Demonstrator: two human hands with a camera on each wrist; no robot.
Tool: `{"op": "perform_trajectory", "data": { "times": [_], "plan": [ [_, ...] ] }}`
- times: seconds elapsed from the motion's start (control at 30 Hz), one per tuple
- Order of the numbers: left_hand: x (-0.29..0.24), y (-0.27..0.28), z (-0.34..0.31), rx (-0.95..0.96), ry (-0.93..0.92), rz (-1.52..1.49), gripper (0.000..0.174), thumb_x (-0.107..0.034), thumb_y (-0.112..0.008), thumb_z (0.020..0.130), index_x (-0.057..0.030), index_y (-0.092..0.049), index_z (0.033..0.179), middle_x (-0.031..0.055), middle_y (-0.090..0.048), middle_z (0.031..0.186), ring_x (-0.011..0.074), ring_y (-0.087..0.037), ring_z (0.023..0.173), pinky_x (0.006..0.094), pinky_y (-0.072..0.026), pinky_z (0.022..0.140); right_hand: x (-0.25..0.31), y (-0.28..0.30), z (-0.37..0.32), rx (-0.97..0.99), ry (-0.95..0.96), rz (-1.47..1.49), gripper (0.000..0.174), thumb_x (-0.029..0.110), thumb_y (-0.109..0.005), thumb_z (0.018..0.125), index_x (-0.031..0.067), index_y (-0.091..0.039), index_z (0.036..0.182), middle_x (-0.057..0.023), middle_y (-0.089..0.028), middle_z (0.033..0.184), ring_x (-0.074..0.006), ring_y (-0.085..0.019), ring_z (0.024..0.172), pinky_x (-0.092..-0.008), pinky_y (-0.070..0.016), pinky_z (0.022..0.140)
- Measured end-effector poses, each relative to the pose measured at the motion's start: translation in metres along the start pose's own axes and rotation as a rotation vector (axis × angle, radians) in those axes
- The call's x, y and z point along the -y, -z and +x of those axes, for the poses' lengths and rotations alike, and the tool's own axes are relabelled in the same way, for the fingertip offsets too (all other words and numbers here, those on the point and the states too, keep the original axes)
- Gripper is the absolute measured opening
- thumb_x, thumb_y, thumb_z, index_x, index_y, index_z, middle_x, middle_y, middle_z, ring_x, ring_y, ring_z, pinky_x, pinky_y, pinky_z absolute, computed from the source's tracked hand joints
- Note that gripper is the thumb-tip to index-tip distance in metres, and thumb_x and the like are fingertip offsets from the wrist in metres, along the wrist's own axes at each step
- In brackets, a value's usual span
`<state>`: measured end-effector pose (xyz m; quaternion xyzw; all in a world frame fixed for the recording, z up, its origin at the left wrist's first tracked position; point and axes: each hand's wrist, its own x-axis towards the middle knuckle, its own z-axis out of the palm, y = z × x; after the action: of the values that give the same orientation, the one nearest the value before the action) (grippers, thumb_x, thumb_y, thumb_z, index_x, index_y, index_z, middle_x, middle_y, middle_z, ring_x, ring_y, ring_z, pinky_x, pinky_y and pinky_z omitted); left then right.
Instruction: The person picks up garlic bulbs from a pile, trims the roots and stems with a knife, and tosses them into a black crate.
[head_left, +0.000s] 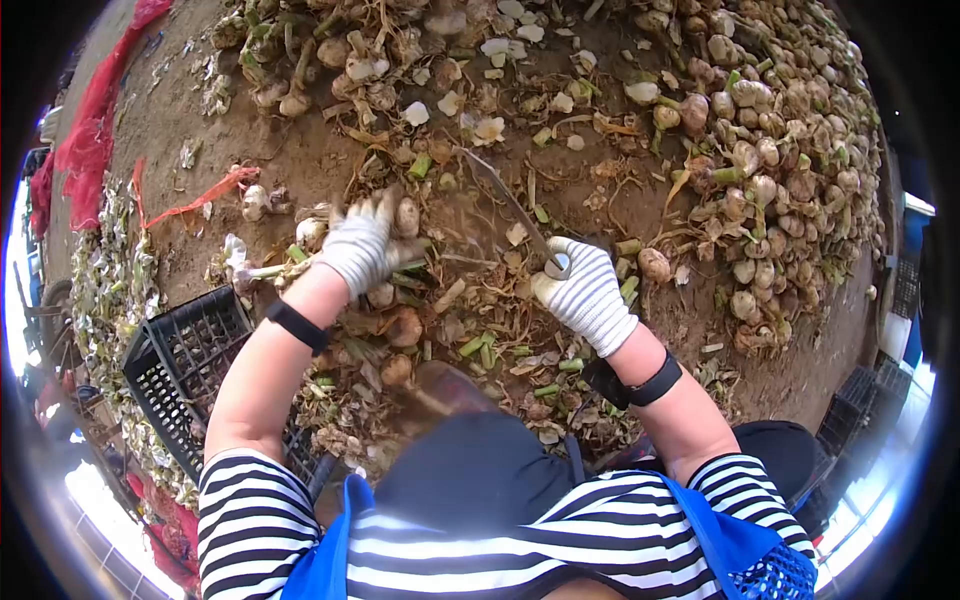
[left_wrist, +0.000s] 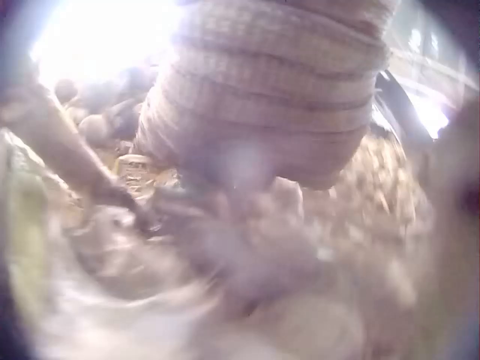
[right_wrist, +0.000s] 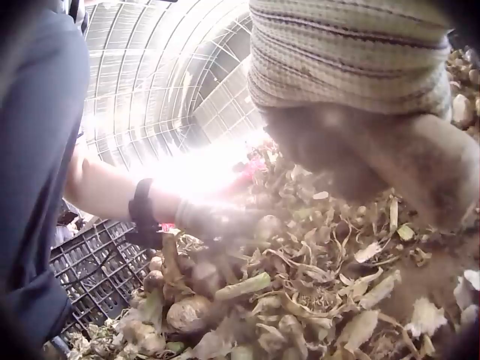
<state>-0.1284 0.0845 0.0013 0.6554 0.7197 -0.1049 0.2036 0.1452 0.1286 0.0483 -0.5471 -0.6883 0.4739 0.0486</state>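
Note:
In the head view the left hand (head_left: pixel 362 245), in a striped white glove, has its fingers spread and blurred beside a garlic bulb (head_left: pixel 408 218) that lies between forefinger and thumb; no firm grip shows. The right hand (head_left: pixel 585 292), gloved alike, is curled round the handle of a long curved blade (head_left: pixel 495 185), which points up and left toward the loose garlic. Under the left glove (left_wrist: pixel 262 90), the left wrist view is too blurred to tell the fingers. Below the right glove (right_wrist: pixel 352 60), the fingers are dark and smeared in the right wrist view.
A black crate (head_left: pixel 190 340) stands at the left by the forearm. Heaped garlic (head_left: pixel 770 190) fills the right side, with more bulbs at the top. Cut stems and dry skins (head_left: pixel 480 345) litter the ground between hands and knees. Red netting (head_left: pixel 90 150) lies at far left.

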Motion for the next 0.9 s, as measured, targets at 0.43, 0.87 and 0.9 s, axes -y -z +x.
{"op": "perform_trajectory", "data": {
  "times": [0.43, 0.87, 0.9],
  "plan": [
    [0.005, -0.038, 0.014, -0.269, 0.061, -1.248, 0.034, 0.001, -0.058, 0.081, -0.0053, -0.054, 0.115, 0.0100, -0.062, 0.100, 0.0169, -0.059, 0.091, 0.0285, -0.0470, 0.081, 0.013, 0.022, -0.002, 0.047, 0.076, -0.330, 0.021, 0.016, -0.049, 0.074, 0.0073, -0.064, 0.086, -0.0175, -0.059, 0.065, -0.0353, -0.059, 0.063, -0.0414, -0.0480, 0.058],
    [-0.123, 0.020, 0.019, -0.168, -0.436, 0.194, 0.060, -0.012, -0.067, 0.070, -0.0244, -0.048, 0.126, 0.0089, -0.050, 0.126, 0.0257, -0.047, 0.117, 0.0430, -0.0308, 0.104, -0.041, 0.023, -0.003, -0.136, -0.114, 0.053, 0.022, 0.020, -0.057, 0.071, 0.0026, -0.062, 0.082, -0.0165, -0.062, 0.068, -0.0300, -0.061, 0.064, -0.0349, -0.0495, 0.062],
    [-0.124, 0.035, 0.022, 0.087, -0.321, 0.189, 0.056, -0.007, -0.063, 0.073, -0.0241, -0.049, 0.125, 0.0097, -0.051, 0.124, 0.0264, -0.048, 0.116, 0.0416, -0.0337, 0.103, -0.041, 0.029, 0.000, -0.109, -0.138, 0.003, 0.024, 0.020, -0.058, 0.069, 0.0016, -0.062, 0.084, -0.0165, -0.063, 0.069, -0.0287, -0.062, 0.065, -0.0338, -0.0499, 0.063]
  ]
}}
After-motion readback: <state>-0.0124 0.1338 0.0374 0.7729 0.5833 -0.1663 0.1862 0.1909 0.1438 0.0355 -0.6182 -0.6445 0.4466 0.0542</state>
